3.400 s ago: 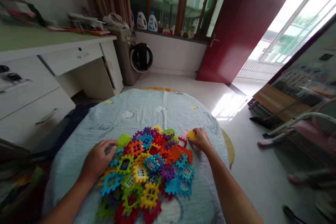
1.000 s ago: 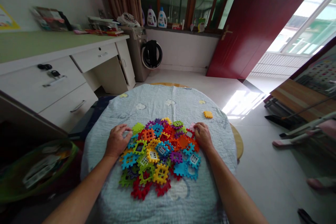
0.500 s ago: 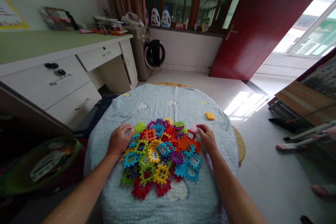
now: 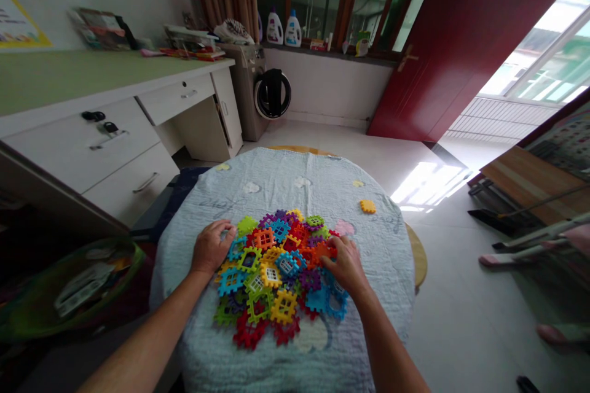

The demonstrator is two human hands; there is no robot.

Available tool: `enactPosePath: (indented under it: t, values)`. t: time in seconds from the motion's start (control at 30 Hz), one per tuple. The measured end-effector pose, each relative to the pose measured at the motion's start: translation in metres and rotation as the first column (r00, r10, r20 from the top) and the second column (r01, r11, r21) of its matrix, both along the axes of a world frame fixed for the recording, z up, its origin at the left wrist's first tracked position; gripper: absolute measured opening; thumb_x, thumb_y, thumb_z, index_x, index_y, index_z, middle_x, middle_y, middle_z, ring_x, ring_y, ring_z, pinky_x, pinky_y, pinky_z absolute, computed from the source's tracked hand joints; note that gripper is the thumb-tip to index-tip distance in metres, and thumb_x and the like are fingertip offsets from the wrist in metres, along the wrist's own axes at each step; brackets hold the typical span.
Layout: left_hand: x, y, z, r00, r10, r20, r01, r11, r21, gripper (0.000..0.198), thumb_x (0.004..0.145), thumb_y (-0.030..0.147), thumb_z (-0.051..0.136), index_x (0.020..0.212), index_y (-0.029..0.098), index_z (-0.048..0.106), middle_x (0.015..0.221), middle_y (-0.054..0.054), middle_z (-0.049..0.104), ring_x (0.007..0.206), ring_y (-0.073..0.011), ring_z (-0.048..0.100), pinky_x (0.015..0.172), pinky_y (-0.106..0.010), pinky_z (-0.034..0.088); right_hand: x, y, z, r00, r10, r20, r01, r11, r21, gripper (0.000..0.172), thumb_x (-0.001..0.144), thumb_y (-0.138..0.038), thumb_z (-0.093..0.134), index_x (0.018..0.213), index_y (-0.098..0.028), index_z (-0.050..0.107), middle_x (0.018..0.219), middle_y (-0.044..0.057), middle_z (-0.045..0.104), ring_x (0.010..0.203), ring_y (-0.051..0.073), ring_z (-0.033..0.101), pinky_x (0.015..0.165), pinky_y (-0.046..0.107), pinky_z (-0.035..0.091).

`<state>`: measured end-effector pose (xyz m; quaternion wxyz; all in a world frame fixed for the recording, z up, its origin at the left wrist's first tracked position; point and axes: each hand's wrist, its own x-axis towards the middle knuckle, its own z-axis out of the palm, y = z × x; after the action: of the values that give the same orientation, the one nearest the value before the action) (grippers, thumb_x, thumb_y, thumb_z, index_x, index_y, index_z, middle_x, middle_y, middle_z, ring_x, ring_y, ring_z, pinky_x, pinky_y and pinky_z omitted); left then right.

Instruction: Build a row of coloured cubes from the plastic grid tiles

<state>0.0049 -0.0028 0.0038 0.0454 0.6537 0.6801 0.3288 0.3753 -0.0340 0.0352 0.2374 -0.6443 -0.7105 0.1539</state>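
Observation:
A heap of colourful plastic interlocking building tiles point(image 4: 270, 273) lies on a round table's cloth. Some have square notched edges, and several carry window grids. My left hand point(image 4: 212, 247) rests at the heap's left edge, fingers loosely bent, thumb apart, holding nothing I can see. Close by its fingertips lies a lime green tile point(image 4: 247, 225). On the right side of the heap, my right hand point(image 4: 346, 261) reaches over the pieces, thumb and forefinger apart at an orange tile point(image 4: 321, 252). Its palm partly hides blue tiles point(image 4: 337, 304).
A single yellow-orange tile point(image 4: 367, 206) lies apart on the pale blue tablecloth point(image 4: 281, 181). To the left stand a white desk point(image 4: 124, 141) and a green basket point(image 4: 78, 295). A washing machine point(image 4: 249, 92) and a red door point(image 4: 424, 49) are behind.
My right hand has moved left and inward, from beside the heap's right edge onto its orange tiles. A pink patch on the cloth is uncovered. My left hand has stayed put.

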Motion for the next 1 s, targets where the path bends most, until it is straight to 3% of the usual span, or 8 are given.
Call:
enactPosePath:
  t: [0.2, 0.33, 0.5, 0.6, 0.67, 0.83, 0.9, 1.0]
  values:
    - [0.0, 0.0, 0.0, 1.0, -0.011, -0.023, 0.011, 1.0, -0.006, 0.034, 0.083, 0.046, 0.046, 0.082, 0.019, 0.065, 0.108, -0.013, 0.07, 0.106, -0.0259, 0.063, 0.099, -0.04, 0.046, 0.001, 0.004, -0.003, 0.954, -0.109, -0.28, 0.109, 0.994, -0.017, 0.004, 0.069, -0.025, 0.057, 0.072, -0.023, 0.056, 0.077, 0.003, 0.061, 0.076, 0.019, 0.055, 0.073, 0.031, 0.043]
    - [0.0, 0.0, 0.0, 0.999, -0.014, -0.036, 0.014, 1.0, 0.0, 0.032, 0.083, 0.046, 0.046, 0.081, 0.019, 0.065, 0.107, -0.012, 0.07, 0.105, -0.026, 0.063, 0.099, -0.039, 0.046, 0.01, 0.002, 0.006, 0.901, -0.212, -0.378, 0.194, 0.977, -0.086, 0.014, 0.072, -0.035, 0.055, 0.066, -0.023, 0.055, 0.065, 0.0, 0.057, 0.063, 0.017, 0.051, 0.062, 0.028, 0.04]
    - [0.0, 0.0, 0.0, 0.999, -0.014, -0.052, 0.014, 1.0, 0.002, 0.031, 0.083, 0.044, 0.047, 0.081, 0.019, 0.065, 0.106, -0.011, 0.07, 0.104, -0.0249, 0.063, 0.098, -0.038, 0.047, 0.014, -0.004, 0.018, 0.882, -0.206, -0.425, 0.172, 0.978, -0.117, 0.022, 0.075, -0.04, 0.055, 0.085, -0.022, 0.063, 0.057, -0.005, 0.049, 0.053, 0.013, 0.044, 0.054, 0.025, 0.034]
    - [-0.001, 0.0, -0.001, 0.998, -0.021, -0.053, 0.022, 1.0, 0.004, 0.031, 0.083, 0.044, 0.046, 0.081, 0.019, 0.065, 0.107, -0.011, 0.07, 0.105, -0.0252, 0.063, 0.099, -0.039, 0.047, 0.014, -0.003, 0.015, 0.893, -0.226, -0.389, 0.202, 0.974, -0.101, 0.032, 0.079, -0.036, 0.052, 0.104, -0.021, 0.065, 0.056, -0.006, 0.047, 0.052, 0.013, 0.045, 0.056, 0.024, 0.035]
    - [-0.001, 0.0, -0.002, 0.998, -0.025, -0.052, 0.026, 1.0, 0.007, 0.031, 0.083, 0.043, 0.047, 0.081, 0.019, 0.065, 0.107, -0.011, 0.07, 0.105, -0.0257, 0.063, 0.099, -0.04, 0.046, 0.016, -0.002, 0.01, 0.907, -0.215, -0.363, 0.185, 0.976, -0.117, 0.033, 0.081, -0.035, 0.049, 0.105, -0.019, 0.066, 0.06, -0.004, 0.05, 0.055, 0.013, 0.047, 0.059, 0.025, 0.038]
    - [-0.002, 0.001, -0.004, 0.998, -0.028, -0.054, 0.029, 0.999, 0.014, 0.029, 0.083, 0.043, 0.047, 0.081, 0.019, 0.065, 0.106, -0.012, 0.07, 0.104, -0.0266, 0.063, 0.098, -0.042, 0.047, 0.016, -0.004, 0.01, 0.965, -0.212, -0.155, 0.226, 0.971, 0.077, 0.032, 0.081, -0.035, 0.054, 0.105, -0.017, 0.068, 0.1, 0.01, 0.061, 0.094, 0.023, 0.055, 0.089, 0.038, 0.041]
    - [-0.002, 0.002, -0.004, 0.998, -0.026, -0.055, 0.027, 0.999, 0.019, 0.029, 0.083, 0.043, 0.047, 0.081, 0.02, 0.064, 0.106, -0.012, 0.07, 0.104, -0.0266, 0.063, 0.098, -0.042, 0.047, 0.009, -0.008, 0.019, 0.99, -0.109, -0.091, 0.118, 0.988, 0.096, 0.033, 0.081, -0.031, 0.057, 0.11, -0.019, 0.066, 0.109, 0.01, 0.061, 0.102, 0.025, 0.053, 0.095, 0.04, 0.038]
    - [-0.001, 0.002, -0.004, 0.999, -0.011, -0.051, 0.012, 1.0, 0.022, 0.029, 0.082, 0.043, 0.047, 0.08, 0.02, 0.064, 0.105, -0.011, 0.07, 0.103, -0.0265, 0.063, 0.097, -0.042, 0.048, -0.011, -0.017, 0.031, 0.989, 0.15, -0.014, -0.149, 0.988, 0.027, 0.039, 0.079, -0.025, 0.061, 0.117, -0.025, 0.063, 0.118, 0.006, 0.06, 0.108, 0.024, 0.049, 0.096, 0.037, 0.036]
